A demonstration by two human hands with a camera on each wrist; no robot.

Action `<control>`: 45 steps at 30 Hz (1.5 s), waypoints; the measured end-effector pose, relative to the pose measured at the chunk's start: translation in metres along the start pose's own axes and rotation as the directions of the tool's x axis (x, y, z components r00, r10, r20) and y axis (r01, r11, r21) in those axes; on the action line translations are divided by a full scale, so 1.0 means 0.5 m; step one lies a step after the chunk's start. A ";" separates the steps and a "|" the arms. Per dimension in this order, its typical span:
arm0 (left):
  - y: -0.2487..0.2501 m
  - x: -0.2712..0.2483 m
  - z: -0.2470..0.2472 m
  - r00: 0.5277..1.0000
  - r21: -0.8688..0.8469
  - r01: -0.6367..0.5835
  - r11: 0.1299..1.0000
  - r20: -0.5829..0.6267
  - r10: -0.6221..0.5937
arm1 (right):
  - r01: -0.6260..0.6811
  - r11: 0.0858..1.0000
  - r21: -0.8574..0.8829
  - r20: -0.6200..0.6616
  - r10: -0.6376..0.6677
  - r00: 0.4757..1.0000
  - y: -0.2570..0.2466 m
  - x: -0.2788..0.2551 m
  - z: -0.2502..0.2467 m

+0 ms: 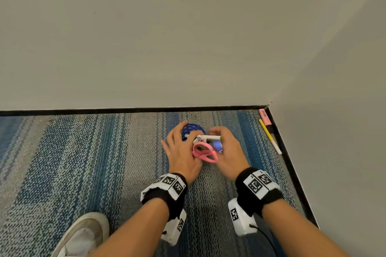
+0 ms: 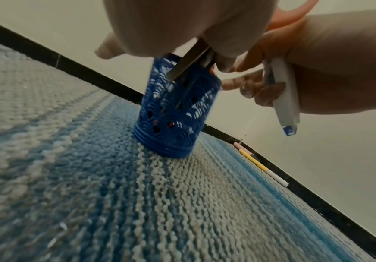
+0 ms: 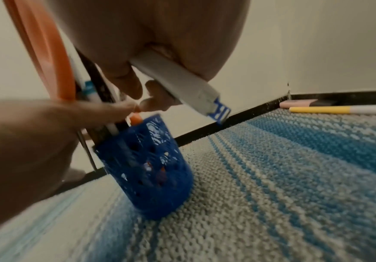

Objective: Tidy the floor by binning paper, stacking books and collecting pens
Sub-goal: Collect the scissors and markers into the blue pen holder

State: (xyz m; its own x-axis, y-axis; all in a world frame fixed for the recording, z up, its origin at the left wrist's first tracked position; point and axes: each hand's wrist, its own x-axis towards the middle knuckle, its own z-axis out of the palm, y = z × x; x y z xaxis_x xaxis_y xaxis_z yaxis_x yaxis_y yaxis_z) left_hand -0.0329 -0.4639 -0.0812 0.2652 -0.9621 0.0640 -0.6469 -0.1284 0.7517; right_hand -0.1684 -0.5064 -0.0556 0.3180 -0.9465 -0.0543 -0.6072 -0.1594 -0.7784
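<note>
A blue perforated pen cup (image 1: 193,129) (image 2: 178,109) (image 3: 151,170) stands on the carpet near the wall, with several pens in it. My left hand (image 1: 178,147) (image 2: 182,23) is over its mouth. It grips pink-handled scissors (image 1: 204,153) (image 3: 43,49), whose blades (image 2: 189,60) point down into the cup. Just right of the cup, my right hand (image 1: 226,149) (image 3: 160,35) holds a white marker (image 1: 208,137) (image 2: 285,95) (image 3: 182,83) with a blue end. The marker hangs above and beside the cup's rim, outside it.
A pink highlighter (image 1: 264,117) (image 3: 299,103) and a yellow-and-white pen (image 1: 270,136) (image 2: 261,164) (image 3: 339,109) lie along the black skirting in the right corner. Walls close the far and right sides. My white shoe (image 1: 83,236) is at the lower left.
</note>
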 end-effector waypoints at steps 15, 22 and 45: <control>-0.060 0.067 0.010 0.962 -0.250 0.203 0.947 0.231 -0.146 | -0.062 0.978 0.197 -0.255 0.112 0.960 -0.059 0.051 -0.007; 0.004 0.081 -0.021 0.964 -0.299 0.255 0.919 0.005 -0.265 | -0.023 0.984 0.178 -0.383 0.091 0.919 -0.050 0.055 -0.018; -0.027 0.096 0.020 0.966 -0.114 0.047 0.992 0.259 -0.016 | -0.492 0.586 -0.643 -0.275 0.423 0.863 0.219 0.043 -0.139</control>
State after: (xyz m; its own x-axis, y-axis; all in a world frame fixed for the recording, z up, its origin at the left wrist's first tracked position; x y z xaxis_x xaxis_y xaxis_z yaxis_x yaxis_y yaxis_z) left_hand -0.0186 -0.5106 -0.0948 0.0812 -0.9894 -0.1205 -0.5481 -0.1453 0.8237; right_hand -0.2788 -0.5638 -0.0986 -0.1826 -0.9619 -0.2036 -0.9810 0.1920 -0.0274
